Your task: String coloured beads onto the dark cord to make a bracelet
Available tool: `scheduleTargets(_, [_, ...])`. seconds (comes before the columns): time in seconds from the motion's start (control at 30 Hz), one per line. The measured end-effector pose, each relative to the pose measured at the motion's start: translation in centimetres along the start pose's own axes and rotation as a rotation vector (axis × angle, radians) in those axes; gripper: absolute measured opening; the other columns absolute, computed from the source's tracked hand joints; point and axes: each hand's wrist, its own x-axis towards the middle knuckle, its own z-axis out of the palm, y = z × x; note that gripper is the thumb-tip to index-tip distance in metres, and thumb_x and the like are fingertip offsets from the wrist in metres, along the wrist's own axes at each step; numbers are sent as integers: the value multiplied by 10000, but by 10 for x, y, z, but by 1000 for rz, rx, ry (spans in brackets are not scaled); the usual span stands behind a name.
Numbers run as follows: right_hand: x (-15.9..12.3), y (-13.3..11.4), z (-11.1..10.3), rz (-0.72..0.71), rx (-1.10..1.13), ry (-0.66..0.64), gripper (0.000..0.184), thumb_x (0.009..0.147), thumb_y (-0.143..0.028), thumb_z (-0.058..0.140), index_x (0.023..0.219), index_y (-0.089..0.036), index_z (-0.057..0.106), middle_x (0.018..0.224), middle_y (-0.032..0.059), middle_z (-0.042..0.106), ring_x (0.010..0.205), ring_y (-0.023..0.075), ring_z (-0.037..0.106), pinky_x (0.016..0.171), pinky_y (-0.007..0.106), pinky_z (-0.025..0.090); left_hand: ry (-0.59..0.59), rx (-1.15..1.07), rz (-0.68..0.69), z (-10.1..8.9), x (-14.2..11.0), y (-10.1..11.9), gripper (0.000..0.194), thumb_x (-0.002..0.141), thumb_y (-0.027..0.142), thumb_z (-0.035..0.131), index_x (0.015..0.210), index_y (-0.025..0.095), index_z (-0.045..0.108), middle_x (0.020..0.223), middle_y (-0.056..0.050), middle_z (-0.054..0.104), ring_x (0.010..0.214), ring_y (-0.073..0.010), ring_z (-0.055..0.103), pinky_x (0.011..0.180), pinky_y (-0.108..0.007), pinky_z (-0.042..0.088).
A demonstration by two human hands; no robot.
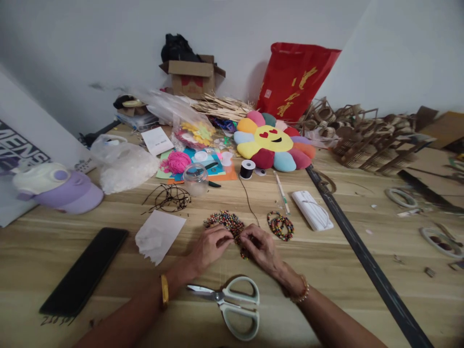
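My left hand [210,246] and my right hand [261,247] meet over a heap of small colourful beads [226,221] on the wooden table [344,270]. Both hands have their fingers pinched together. The right hand pinches a short beaded strand that hangs at its fingertips, with a thin black cord [250,203] running from there to a black thread spool [247,169]. What the left fingers pinch is too small to make out. A finished beaded bracelet [280,225] lies just right of the heap. Scissors with pale handles [235,302] lie between my forearms.
A black phone [85,270] and a white paper piece [158,235] lie at the left. A purple cap [61,191], plastic bags, pink yarn [176,162], a flower cushion [272,145], a white box [311,210], a red bag and woven baskets crowd the back. A dark strip [362,256] crosses diagonally at right.
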Motion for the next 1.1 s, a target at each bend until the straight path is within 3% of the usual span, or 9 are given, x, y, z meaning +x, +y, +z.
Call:
scheduleTargets(0.13, [-2, -2, 1, -37, 24, -35, 258, 964, -327, 501, 776, -175, 591, 693, 21, 570, 613, 131, 529, 573, 237, 432, -56, -338, -327, -9, 3, -2, 45, 779, 149, 649, 767, 139, 692, 751, -34, 718, 686, -149, 635, 652, -243, 496])
scheduleTargets(0.23, [-3, -2, 2, -71, 12, -79, 249, 972, -304, 487, 780, -175, 579, 688, 18, 564, 608, 128, 515, 568, 234, 424, -130, -508, -440, -14, 2, -5, 79, 751, 208, 673, 770, 137, 702, 736, -27, 722, 672, -143, 628, 638, -235, 482])
scheduleTargets(0.57, [-5, -5, 0, -126, 2, -224, 225, 982, -269, 450, 819, -176, 574, 760, 49, 603, 697, 151, 547, 651, 264, 448, -236, -623, -476, -9, -2, -17, 181, 694, 288, 752, 779, 128, 736, 753, -54, 739, 691, -156, 639, 678, -256, 492])
scheduleTargets(1.1, [-5, -4, 0, -142, -21, -248, 199, 965, -243, 465, 809, -173, 566, 749, 49, 604, 692, 151, 550, 649, 262, 449, -265, -671, -501, -12, 0, -14, 194, 673, 281, 767, 784, 125, 739, 779, -67, 753, 714, -161, 661, 704, -258, 515])
